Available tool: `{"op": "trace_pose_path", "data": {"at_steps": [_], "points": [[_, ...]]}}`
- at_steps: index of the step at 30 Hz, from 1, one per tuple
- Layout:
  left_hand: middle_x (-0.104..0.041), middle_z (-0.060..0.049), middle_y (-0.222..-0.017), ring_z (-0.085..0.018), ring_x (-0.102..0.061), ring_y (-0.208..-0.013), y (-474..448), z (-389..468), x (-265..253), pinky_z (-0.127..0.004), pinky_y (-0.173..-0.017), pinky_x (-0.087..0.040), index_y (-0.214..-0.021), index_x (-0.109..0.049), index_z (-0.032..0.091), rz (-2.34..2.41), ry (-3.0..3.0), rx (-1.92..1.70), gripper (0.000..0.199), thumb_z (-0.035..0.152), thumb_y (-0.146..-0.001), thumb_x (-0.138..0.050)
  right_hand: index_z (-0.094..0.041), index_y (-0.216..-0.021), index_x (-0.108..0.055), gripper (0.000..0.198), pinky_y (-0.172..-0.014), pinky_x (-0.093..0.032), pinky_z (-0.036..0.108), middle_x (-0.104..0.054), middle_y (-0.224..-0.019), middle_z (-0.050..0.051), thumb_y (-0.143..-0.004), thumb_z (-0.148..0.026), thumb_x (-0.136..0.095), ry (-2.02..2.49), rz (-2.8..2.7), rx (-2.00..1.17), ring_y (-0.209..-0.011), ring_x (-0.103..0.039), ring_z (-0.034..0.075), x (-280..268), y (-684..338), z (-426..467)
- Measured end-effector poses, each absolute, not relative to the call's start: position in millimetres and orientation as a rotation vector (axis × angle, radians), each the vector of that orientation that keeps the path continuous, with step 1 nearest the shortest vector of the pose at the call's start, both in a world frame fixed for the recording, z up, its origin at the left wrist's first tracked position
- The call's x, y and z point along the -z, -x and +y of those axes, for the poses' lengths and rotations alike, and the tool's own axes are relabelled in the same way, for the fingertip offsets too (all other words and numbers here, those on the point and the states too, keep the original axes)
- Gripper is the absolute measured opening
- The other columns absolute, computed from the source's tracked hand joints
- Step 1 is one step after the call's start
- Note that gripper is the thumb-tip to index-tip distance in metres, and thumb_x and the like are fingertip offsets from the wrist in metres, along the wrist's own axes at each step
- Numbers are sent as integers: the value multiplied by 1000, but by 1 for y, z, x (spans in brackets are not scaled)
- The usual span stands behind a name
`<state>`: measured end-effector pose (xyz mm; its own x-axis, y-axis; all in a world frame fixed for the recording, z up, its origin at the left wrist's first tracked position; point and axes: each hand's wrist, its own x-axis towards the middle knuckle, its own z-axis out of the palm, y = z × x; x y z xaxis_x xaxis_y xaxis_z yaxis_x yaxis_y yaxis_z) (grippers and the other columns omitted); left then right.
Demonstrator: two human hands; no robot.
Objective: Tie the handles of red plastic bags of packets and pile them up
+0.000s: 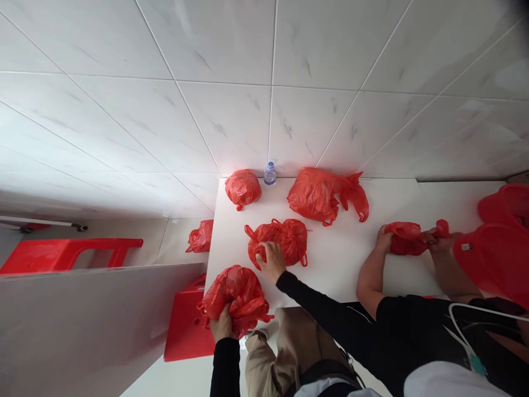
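My left hand is closed on a crumpled red plastic bag at the table's near left corner. The bag's loose edges spread around my fingers, and its contents are hidden. My right hand reaches over two knotted red plastic bags lying side by side on the white table. Its thumb and fingers are apart, at the near side of the left one of the pair. Whether they touch the plastic, I cannot tell.
Against the tiled wall stand a round red bag, a small water bottle and a large tied red bag. On the right a co-worker's hands hold another red bag. Red stools stand left, beside a grey panel.
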<state>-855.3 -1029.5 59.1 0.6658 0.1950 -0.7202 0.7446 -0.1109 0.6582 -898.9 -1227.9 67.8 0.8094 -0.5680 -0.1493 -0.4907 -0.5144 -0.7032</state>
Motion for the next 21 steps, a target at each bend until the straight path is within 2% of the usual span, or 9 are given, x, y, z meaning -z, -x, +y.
{"op": "trace_pose_path", "data": {"at_steps": [3,5,7,11,14,17,21], "points": [[-70,-9,-111,-22,-71,-91,859,-1023,-63,-38,-77,-63,-125,-62,16,830,-1608,535,47,17,-80,-76,-14,-128,-57,41,-101,-47,53,-60,-125,12,-94,-33,-66,2185,1005,100,-116,-58,28,-46,884,-1255],[-73,-8,-106,-26,-72,-93,860,-1016,-66,-39,-77,-64,-120,-66,16,850,-1590,504,52,14,-71,-80,-15,-119,-62,32,-94,-53,45,-63,-117,9,-95,-36,-65,2171,1062,86,-105,-62,23,-38,885,-1265],[-74,-8,-104,-30,-72,-98,863,-1008,-70,-38,-78,-63,-114,-68,17,848,-1558,482,50,13,-65,-80,-15,-116,-63,29,-93,-53,43,-63,-118,8,-96,-37,-63,2161,1145,110,-105,-62,21,-34,897,-1274],[-75,-8,-104,-31,-72,-100,874,-986,-84,-39,-83,-63,-109,-69,16,824,-1461,472,44,13,-66,-76,-17,-123,-61,34,-103,-47,50,-54,-135,11,-96,-37,-63,2113,1402,152,-122,-54,27,-33,935,-1295],[-76,-7,-97,-29,-74,-95,889,-962,-96,-40,-85,-62,-106,-70,16,844,-1386,460,39,13,-67,-72,-16,-119,-62,30,-98,-50,47,-59,-126,10,-97,-36,-62,2083,1376,110,-113,-59,24,-31,948,-1303],[-77,-6,-91,-29,-75,-97,905,-932,-107,-36,-84,-62,-102,-70,18,888,-1333,411,35,14,-67,-71,-15,-117,-62,30,-94,-52,44,-62,-118,9,-96,-35,-63,2075,1244,94,-107,-61,22,-32,949,-1294],[-76,-2,-79,-33,-75,-93,928,-883,-122,-35,-71,-63,-97,-71,24,984,-1294,342,32,22,-65,-72,-15,-111,-62,27,-97,-49,43,-64,-113,9,-86,-25,-63,2079,1035,89,-108,-60,25,-49,957,-1257]]}}
